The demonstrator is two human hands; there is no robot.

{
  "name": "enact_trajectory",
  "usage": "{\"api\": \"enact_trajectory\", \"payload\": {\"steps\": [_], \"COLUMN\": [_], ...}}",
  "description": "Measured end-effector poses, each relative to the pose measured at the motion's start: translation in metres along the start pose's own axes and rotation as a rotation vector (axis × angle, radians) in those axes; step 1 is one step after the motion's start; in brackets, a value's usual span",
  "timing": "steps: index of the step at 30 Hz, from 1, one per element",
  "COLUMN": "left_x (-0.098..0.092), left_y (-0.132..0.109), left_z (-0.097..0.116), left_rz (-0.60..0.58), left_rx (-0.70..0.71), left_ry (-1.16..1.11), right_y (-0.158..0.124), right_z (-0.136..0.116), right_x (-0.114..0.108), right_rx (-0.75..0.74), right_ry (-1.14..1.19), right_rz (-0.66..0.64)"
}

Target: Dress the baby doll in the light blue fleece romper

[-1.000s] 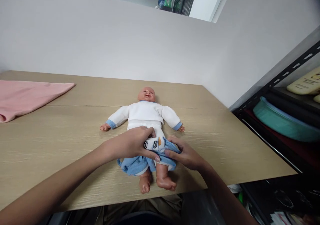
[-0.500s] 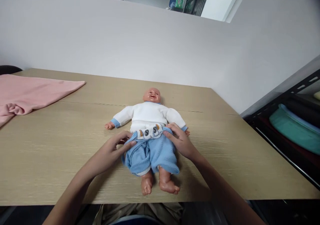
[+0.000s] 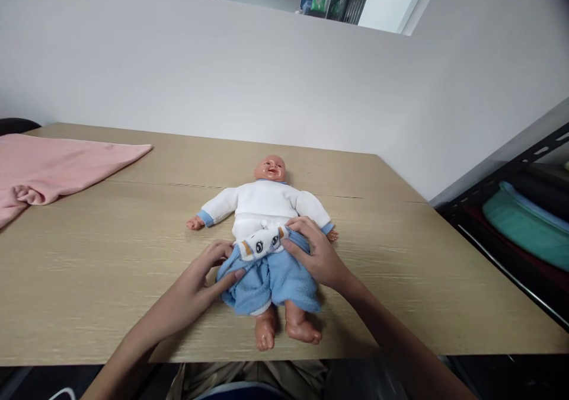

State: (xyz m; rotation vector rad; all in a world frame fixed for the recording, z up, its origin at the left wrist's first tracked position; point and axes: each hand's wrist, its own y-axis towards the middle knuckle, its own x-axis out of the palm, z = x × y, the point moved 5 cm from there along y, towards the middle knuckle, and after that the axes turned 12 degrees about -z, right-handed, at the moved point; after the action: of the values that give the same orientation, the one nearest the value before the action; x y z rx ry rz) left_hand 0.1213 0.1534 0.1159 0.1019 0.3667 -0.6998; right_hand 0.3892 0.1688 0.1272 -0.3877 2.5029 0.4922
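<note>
A baby doll lies on its back on the table, head away from me and bare feet toward me. It wears a white long-sleeved top with blue cuffs. Light blue trousers cover its legs down to the shins; their white waistband, printed with eyes, is bunched and partly folded over at the waist. On the left side of that waistband my left hand grips the blue cloth between thumb and fingers. My right hand pinches the right part of the waistband. The fingertips of both hands are partly hidden in the cloth.
A pink cloth with a bunched knot is spread over the left side of the wooden table. Behind the table rises a white wall. At the right stands a black rack holding a teal item.
My right hand has shifted slightly left along the waistband, which now slants more, its left part lower. The doll's feet have shifted slightly right.
</note>
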Motion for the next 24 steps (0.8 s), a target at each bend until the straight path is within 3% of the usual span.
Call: {"api": "enact_trajectory", "payload": {"steps": [3, 6, 11, 16, 21, 24], "left_x": [-0.008, -0.018, -0.029, -0.045, -0.057, -0.062], "left_y": [0.014, 0.03, 0.036, 0.045, 0.091, 0.119], "left_z": [-0.006, -0.008, -0.005, -0.005, -0.025, -0.033], "left_rz": [0.082, 0.154, 0.109, 0.235, 0.241, 0.17], "left_rx": [-0.012, -0.022, -0.02, 0.15, 0.017, -0.02], "left_ry": [-0.056, -0.05, 0.06, 0.278, 0.165, 0.01], "right_y": [0.01, 0.019, 0.018, 0.018, 0.047, 0.066], "right_z": [0.011, 0.016, 0.02, 0.017, 0.045, 0.062], "right_x": [0.001, 0.0, 0.0, -0.001, 0.001, 0.001], "right_rx": [0.136, 0.175, 0.129, -0.007, 0.174, 0.205], "right_ry": [0.068, 0.014, -0.085, -0.091, -0.041, -0.025], "right_rz": [0.037, 0.027, -0.093, -0.007, 0.11, 0.16]}}
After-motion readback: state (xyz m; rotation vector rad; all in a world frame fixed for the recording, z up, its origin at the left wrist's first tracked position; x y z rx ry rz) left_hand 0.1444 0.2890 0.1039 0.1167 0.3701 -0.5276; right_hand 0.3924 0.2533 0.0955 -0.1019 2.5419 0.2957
